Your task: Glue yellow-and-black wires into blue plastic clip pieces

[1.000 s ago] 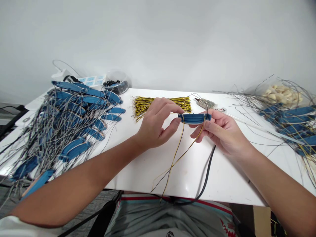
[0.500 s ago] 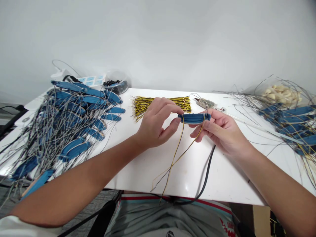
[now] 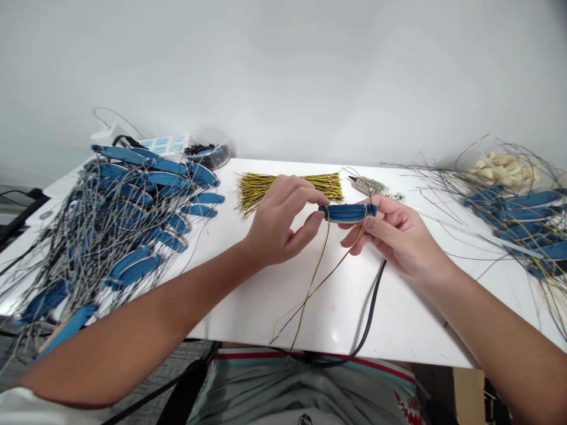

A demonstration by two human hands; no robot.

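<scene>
A short, slightly curved blue strip [image 3: 348, 213] with a pale lower edge is held level above the white table. My left hand [image 3: 286, 221] pinches its left end between thumb and forefinger. The right end is gripped by my right hand [image 3: 394, 236], thumb in front and fingers behind. From both ends of the strip hang yellow and black wires [image 3: 315, 277], which cross below it. How the wires are fixed to the strip is too small to make out. Behind my left hand lies a bundle of yellow-and-black wires [image 3: 325, 186].
Blue strips with grey wires [image 3: 133, 268] are heaped at left, near a tub of black parts [image 3: 217, 154] and a power strip [image 3: 163, 143]. At right lie more blue strips [image 3: 531, 212] and a bag of cream-coloured pieces [image 3: 505, 171]. A black cable [image 3: 370, 319] crosses the table's front edge.
</scene>
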